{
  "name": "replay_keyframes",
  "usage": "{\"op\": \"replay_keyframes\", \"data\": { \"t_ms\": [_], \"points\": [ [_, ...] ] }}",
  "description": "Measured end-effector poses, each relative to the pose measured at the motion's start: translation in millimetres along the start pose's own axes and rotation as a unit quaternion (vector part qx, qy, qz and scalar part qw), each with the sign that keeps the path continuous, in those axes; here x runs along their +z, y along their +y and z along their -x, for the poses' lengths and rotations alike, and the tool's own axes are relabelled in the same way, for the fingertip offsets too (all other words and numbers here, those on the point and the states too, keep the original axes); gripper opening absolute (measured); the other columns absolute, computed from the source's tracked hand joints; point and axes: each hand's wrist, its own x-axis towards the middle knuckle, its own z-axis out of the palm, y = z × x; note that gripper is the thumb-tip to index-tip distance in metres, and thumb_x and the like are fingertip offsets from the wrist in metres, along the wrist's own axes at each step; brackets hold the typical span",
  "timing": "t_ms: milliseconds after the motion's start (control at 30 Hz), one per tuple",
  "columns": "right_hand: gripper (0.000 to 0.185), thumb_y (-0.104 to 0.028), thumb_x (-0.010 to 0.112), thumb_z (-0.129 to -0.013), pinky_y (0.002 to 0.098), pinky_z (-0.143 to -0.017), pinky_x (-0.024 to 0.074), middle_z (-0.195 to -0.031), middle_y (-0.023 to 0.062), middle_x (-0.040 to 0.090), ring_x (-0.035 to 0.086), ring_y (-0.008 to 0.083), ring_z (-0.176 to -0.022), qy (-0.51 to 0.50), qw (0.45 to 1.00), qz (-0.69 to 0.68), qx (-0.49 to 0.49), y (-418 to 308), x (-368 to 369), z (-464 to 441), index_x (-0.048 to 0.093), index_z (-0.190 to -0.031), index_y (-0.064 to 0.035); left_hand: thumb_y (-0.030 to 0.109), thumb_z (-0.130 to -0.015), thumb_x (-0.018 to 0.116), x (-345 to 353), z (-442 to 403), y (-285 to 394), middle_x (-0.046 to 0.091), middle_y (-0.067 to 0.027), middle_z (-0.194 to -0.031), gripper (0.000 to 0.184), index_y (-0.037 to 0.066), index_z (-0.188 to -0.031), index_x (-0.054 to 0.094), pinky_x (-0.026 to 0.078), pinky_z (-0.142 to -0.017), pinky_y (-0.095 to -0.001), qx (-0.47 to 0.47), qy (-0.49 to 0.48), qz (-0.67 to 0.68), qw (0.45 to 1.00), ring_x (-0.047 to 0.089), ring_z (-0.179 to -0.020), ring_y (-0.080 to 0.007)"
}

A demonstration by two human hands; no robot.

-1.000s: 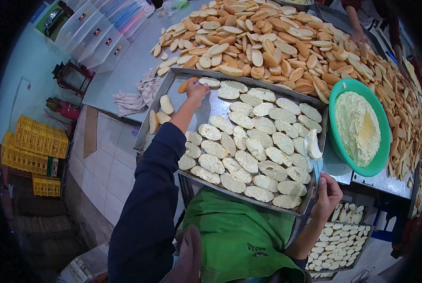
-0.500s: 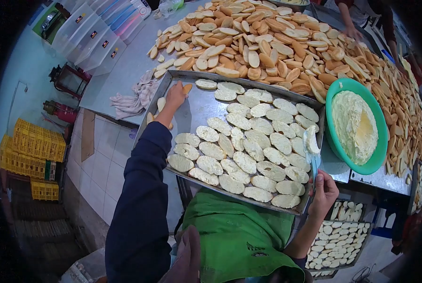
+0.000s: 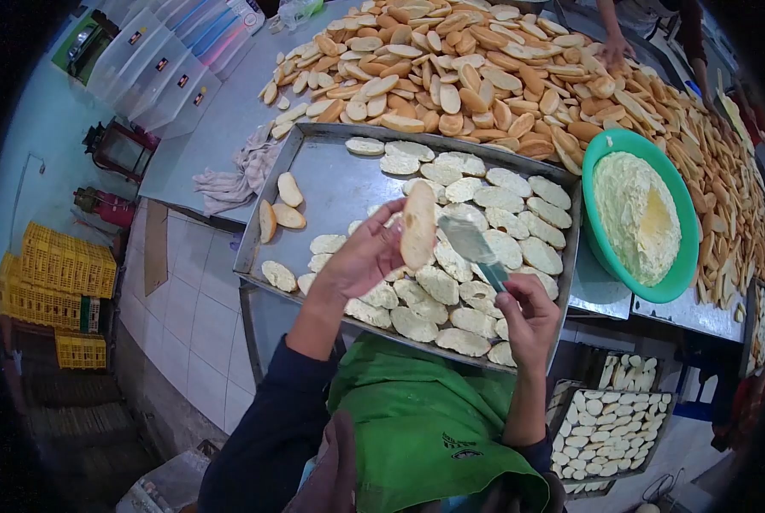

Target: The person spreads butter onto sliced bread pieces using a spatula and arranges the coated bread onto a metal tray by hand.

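Note:
My left hand (image 3: 361,261) holds up a slice of bread (image 3: 417,229) over the metal tray (image 3: 327,192). Just to its right is the blade of a spatula (image 3: 468,241), its handle gripped in my right hand (image 3: 529,318). The blade looks thinly smeared; whether it touches the bread I cannot tell. Rows of bread slices spread with pale cream (image 3: 500,198) cover much of the tray beneath my hands. Several slices without visible cream (image 3: 289,215) lie at the tray's left side. Right of the tray stands a green bowl (image 3: 594,224) of pale cream (image 3: 635,192).
A large heap of bread slices (image 3: 485,77) spreads behind the tray. Another person's hand (image 3: 615,50) reaches into it at the far side. A crumpled cloth (image 3: 244,175) lies left of the tray. Filled trays (image 3: 609,432) stand low at right; yellow crates (image 3: 66,261) at far left.
My left hand has brought a bread slice from the tray's left side to the middle. My right hand has moved left with the spatula, and its thick dollop of cream no longer shows.

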Motion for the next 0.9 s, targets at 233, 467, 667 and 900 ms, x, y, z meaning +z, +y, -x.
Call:
{"op": "replay_keyframes", "data": {
  "t_ms": [233, 467, 667, 900],
  "points": [
    [0.023, 0.006, 0.064, -0.068, 0.0209, -0.065, 0.0419, -0.087, 0.0060, 0.057, 0.053, 0.0115, -0.078, 0.003, 1.000, -0.003, -0.030, 7.2, 8.0, 3.0, 0.064, -0.090, -0.0020, 0.021, -0.084, 0.053, 33.7, 2.9, -23.6, 0.053, -0.0070, -0.108, 0.051, 0.008, -0.126, 0.028, 0.052, -0.075, -0.0253, 0.021, -0.025, 0.060, 0.998, 0.057, -0.093, -0.0132],
    [0.022, 0.008, 0.063, -0.068, 0.0228, -0.065, 0.0433, -0.084, 0.0066, 0.057, 0.054, 0.0137, -0.076, 0.073, 0.967, 0.226, -0.088, -9.5, -22.7, 0.0, 0.065, -0.087, -0.0023, 0.018, -0.081, 0.058, 22.2, -2.4, -17.2, 0.045, -0.0130, -0.121, 0.058, 0.011, -0.129, 0.026, 0.050, -0.082, -0.0294, 0.088, -0.029, -0.001, 0.996, 0.052, -0.104, -0.0193],
    [0.021, 0.008, 0.065, -0.065, 0.0224, -0.067, 0.0429, -0.082, 0.0058, 0.057, 0.054, 0.0125, -0.077, -0.016, 0.990, 0.141, 0.009, -17.2, -16.1, 5.2, 0.065, -0.085, -0.0001, 0.010, -0.082, 0.056, 28.6, -4.3, -13.9, 0.046, -0.0153, -0.121, 0.058, 0.011, -0.130, 0.024, 0.049, -0.084, -0.0321, 0.140, -0.066, 0.015, 0.988, 0.051, -0.105, -0.0204],
    [0.022, 0.009, 0.066, -0.062, 0.0235, -0.063, 0.0456, -0.080, 0.0053, 0.058, 0.055, 0.0132, -0.073, 0.079, 0.989, 0.119, -0.040, -3.4, -27.8, 7.1, 0.066, -0.081, -0.0031, 0.017, -0.081, 0.058, 31.2, -5.5, -22.5, 0.050, -0.0131, -0.116, 0.057, 0.013, -0.128, 0.026, 0.052, -0.078, -0.0317, 0.067, -0.035, 0.020, 0.997, 0.054, -0.101, -0.0212]
  ]
}}
